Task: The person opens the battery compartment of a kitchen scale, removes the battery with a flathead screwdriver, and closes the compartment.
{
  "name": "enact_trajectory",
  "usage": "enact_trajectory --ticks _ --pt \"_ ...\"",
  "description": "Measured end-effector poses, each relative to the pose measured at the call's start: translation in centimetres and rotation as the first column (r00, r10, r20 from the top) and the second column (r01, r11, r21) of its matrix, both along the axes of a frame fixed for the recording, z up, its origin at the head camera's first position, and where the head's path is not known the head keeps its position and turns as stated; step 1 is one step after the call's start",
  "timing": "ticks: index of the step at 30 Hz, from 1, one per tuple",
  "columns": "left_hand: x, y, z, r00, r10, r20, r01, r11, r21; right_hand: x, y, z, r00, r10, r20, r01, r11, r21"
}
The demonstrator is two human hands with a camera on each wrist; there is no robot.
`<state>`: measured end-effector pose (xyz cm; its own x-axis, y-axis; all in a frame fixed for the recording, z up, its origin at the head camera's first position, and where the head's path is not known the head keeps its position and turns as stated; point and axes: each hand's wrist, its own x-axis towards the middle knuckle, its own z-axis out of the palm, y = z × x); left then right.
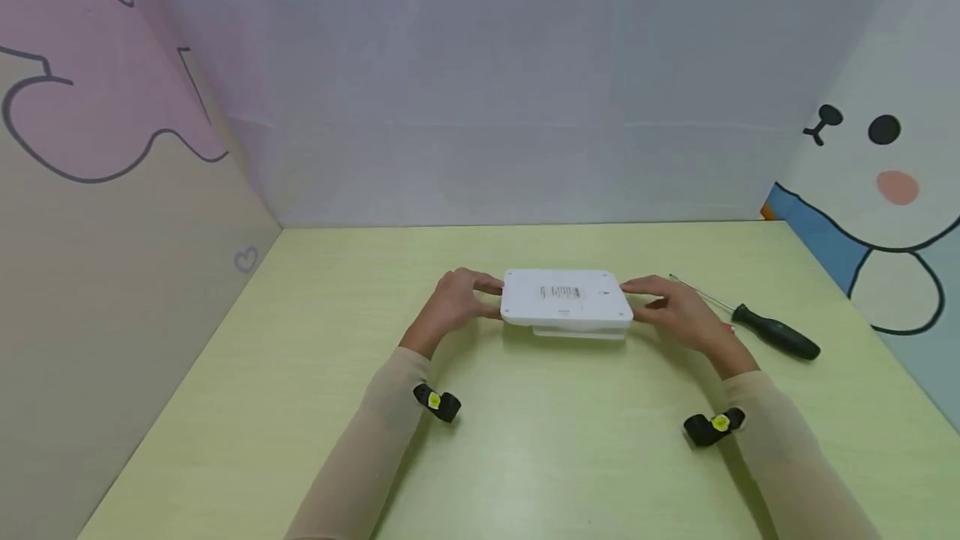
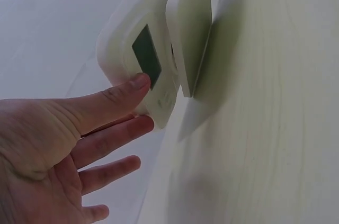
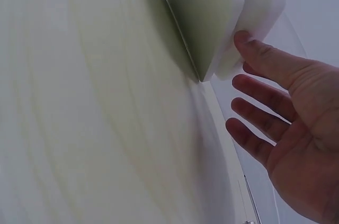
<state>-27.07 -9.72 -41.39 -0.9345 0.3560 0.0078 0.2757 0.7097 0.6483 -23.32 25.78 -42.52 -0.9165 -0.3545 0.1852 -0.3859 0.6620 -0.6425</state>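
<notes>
A white kitchen scale (image 1: 562, 294) is turned upside down between both hands, its labelled underside facing up. Beneath the body is its square flat platform (image 2: 193, 28), with its lower edge right at the tabletop. A small dark display (image 2: 146, 56) shows on the body near the left thumb. The left hand (image 1: 459, 300) pinches one short end between thumb and index finger, other fingers spread. At the opposite end, the right hand (image 1: 678, 308) grips the body with its thumb (image 3: 254, 49) on the near side and fingertips behind.
To the right of the right hand lies a screwdriver (image 1: 776, 332) with a black handle, its shaft pointing toward the back. A small red bit (image 1: 728, 327) shows beside it. The pale yellow table (image 1: 480, 457) is bordered by a white back wall (image 1: 480, 107) and printed side panels.
</notes>
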Motion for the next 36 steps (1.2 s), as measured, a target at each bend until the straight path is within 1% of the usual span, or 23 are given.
enact_trajectory --ticks 4,10,17,21,24,27,32,36 --pt "-0.03 -0.22 0.17 1.000 0.004 0.009 -0.004 0.999 0.042 -0.20 0.13 -0.01 1.000 -0.004 0.007 0.004 1.000 -0.009" --pt "-0.20 -0.51 0.23 0.999 0.026 0.031 -0.030 0.993 0.112 -0.45 0.30 -0.02 1.000 0.013 0.024 -0.012 0.999 -0.044" --pt "-0.25 -0.63 0.28 0.999 0.031 0.021 -0.033 0.988 0.153 -0.39 0.52 -0.16 0.998 0.002 0.056 0.002 0.998 -0.070" --pt "-0.23 -0.59 0.26 0.999 0.035 0.030 -0.040 0.981 0.188 -0.29 0.60 -0.04 0.996 -0.019 0.091 0.026 0.997 -0.073" --pt "-0.27 -0.53 0.19 0.999 0.039 0.037 -0.046 0.975 0.218 -0.22 0.58 0.15 0.989 -0.054 0.134 0.064 0.995 -0.074" --pt "-0.32 -0.52 0.23 0.998 0.040 0.041 -0.048 0.970 0.239 -0.14 0.45 0.41 0.983 -0.088 0.158 0.099 0.993 -0.060" --pt "-0.43 -0.40 0.17 0.998 0.043 0.043 -0.053 0.960 0.274 -0.15 0.36 0.38 0.984 -0.109 0.139 0.117 0.992 -0.051" --pt "-0.36 -0.18 0.10 0.996 0.064 0.060 -0.079 0.949 0.306 -0.19 0.36 0.21 0.983 -0.123 0.139 0.133 0.989 -0.067"
